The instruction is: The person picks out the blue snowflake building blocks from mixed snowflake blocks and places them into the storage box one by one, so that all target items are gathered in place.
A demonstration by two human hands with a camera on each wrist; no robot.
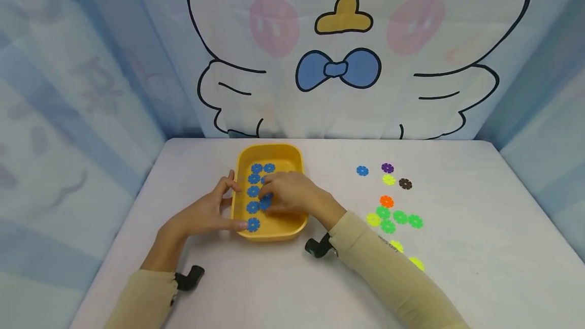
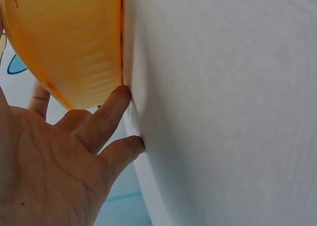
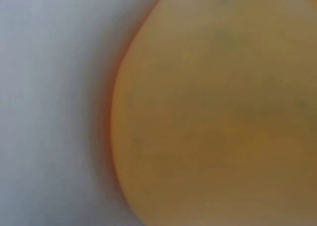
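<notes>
A yellow plastic tray (image 1: 279, 231) sits on the table, with two columns of blue snowflake discs (image 1: 253, 191) in its left part. My left hand (image 1: 207, 209) holds the tray's left side, thumb and a finger over the rim. In the left wrist view, other fingers of the left hand (image 2: 59, 156) are spread by the tray's outer wall (image 2: 79, 42). Inside the tray, my right hand (image 1: 292, 194) pinches a blue snowflake disc (image 1: 266, 202) in the second column; its fingers partly cover that column. The right wrist view has only the tray's blurred wall (image 3: 213, 112).
Right of the tray lie loose discs: a blue one (image 1: 362, 170), a purple one (image 1: 387, 168), a dark brown one (image 1: 405, 184), an orange one (image 1: 386, 201), several green ones (image 1: 399, 217) and yellow ones (image 1: 373, 219). My right forearm passes over the table beside them. A printed curtain (image 1: 338, 110) hangs behind.
</notes>
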